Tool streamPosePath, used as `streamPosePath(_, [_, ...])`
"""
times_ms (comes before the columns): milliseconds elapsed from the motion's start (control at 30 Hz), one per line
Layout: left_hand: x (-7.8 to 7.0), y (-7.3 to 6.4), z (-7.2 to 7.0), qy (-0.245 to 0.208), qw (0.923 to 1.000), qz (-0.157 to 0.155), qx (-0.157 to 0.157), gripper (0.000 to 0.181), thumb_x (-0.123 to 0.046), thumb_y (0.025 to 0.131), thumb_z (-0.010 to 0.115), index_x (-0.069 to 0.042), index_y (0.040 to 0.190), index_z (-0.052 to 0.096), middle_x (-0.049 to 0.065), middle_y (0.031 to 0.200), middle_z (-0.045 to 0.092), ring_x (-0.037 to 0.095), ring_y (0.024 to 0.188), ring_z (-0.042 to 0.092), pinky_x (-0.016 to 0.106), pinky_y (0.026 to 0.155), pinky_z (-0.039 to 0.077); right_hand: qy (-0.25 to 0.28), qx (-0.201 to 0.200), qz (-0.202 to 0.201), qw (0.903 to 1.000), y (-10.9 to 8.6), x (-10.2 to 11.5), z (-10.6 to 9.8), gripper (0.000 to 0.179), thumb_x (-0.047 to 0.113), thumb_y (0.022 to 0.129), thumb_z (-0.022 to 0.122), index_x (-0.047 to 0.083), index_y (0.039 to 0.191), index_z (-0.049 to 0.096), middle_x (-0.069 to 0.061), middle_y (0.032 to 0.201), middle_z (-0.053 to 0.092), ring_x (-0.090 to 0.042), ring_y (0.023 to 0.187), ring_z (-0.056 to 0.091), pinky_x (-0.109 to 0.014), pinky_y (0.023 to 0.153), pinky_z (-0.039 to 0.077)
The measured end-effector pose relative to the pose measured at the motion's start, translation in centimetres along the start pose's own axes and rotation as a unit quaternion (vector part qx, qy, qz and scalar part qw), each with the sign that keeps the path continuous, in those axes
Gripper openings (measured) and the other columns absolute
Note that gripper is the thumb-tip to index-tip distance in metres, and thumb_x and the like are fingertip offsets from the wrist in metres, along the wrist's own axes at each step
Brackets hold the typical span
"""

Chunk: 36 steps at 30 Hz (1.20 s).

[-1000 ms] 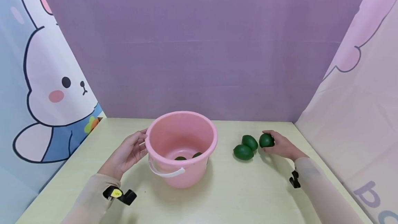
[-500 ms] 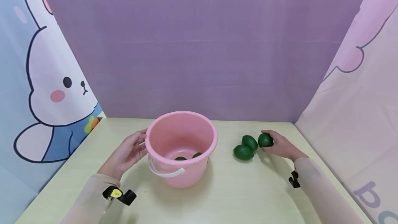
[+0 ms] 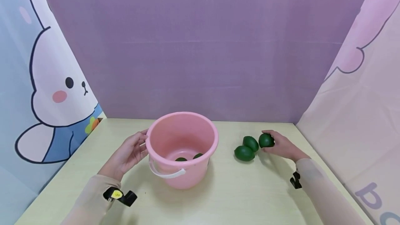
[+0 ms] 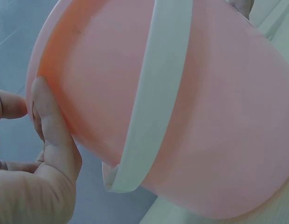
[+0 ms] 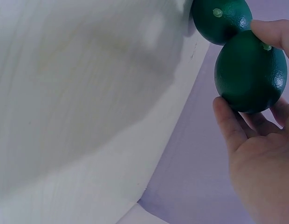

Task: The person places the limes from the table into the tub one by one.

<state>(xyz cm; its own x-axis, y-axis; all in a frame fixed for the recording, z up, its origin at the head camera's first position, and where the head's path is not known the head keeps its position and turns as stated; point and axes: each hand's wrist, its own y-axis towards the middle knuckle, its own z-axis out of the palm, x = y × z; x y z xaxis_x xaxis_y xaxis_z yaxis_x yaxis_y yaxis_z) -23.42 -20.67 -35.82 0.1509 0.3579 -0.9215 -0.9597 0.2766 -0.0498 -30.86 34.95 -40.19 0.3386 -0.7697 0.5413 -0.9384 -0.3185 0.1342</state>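
Observation:
A pink bucket (image 3: 182, 173) with a white handle (image 3: 168, 174) stands upright on the table; parts of two green fruits show inside it. My left hand (image 3: 132, 152) is at the bucket's left side. In the left wrist view its thumb (image 4: 50, 116) lies under the rim, with a finger on the other side. Over on the right, my right hand (image 3: 283, 147) grips a dark green lime (image 3: 266, 140) between thumb and fingers. Two more limes, a nearer one (image 3: 244, 153) and a farther one (image 3: 251, 143), lie together just left of it.
The pale wooden table (image 3: 231, 197) ends at a purple backdrop (image 3: 200, 51). A rabbit-print sheet (image 3: 50, 79) borders the left side, and a pale printed sheet (image 3: 359, 121) the right.
My right hand has shifted slightly left with the lime, closer to the other two. The left hand and the bucket have kept their places.

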Motion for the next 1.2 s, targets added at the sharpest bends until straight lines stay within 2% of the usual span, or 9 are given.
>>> streamPosePath(400, [-0.03, 0.06, 0.03, -0.003, 1.0000, -0.003, -0.001, 0.042, -0.016, 0.105, 0.044, -0.002, 0.144, 0.038, 0.006, 0.122, 0.054, 0.012, 0.097, 0.061, 0.018, 0.079, 0.057, 0.007, 0.002, -0.005, 1.0000, 0.02, 0.55, -0.01, 0.077, 0.027, 0.084, 0.082, -0.002, 0.145, 0.043, -0.027, 0.139, 0.049, -0.039, 0.115, 0.055, -0.053, 0.094, 0.050])
streamPosePath(700, [-0.03, 0.16, 0.14, 0.005, 0.9999, -0.006, -0.008, 0.044, -0.016, 0.105, 0.044, -0.001, 0.145, 0.036, 0.007, 0.124, 0.052, 0.012, 0.099, 0.061, 0.018, 0.080, 0.057, 0.018, 0.003, -0.012, 0.9998, 0.33, 0.67, 0.21, 0.076, 0.022, 0.085, 0.081, -0.003, 0.145, 0.042, -0.026, 0.137, 0.050, -0.038, 0.114, 0.056, -0.053, 0.094, 0.050])
streamPosePath(1200, [0.14, 0.35, 0.17, 0.005, 1.0000, -0.003, -0.007, 0.042, -0.016, 0.105, 0.044, -0.001, 0.144, 0.038, 0.007, 0.124, 0.054, 0.013, 0.100, 0.061, 0.018, 0.080, 0.057, 0.028, 0.009, -0.012, 0.9995, 0.66, 1.08, 0.30, 0.076, 0.023, 0.086, 0.079, -0.003, 0.147, 0.040, -0.025, 0.139, 0.049, -0.037, 0.114, 0.057, -0.051, 0.093, 0.051])
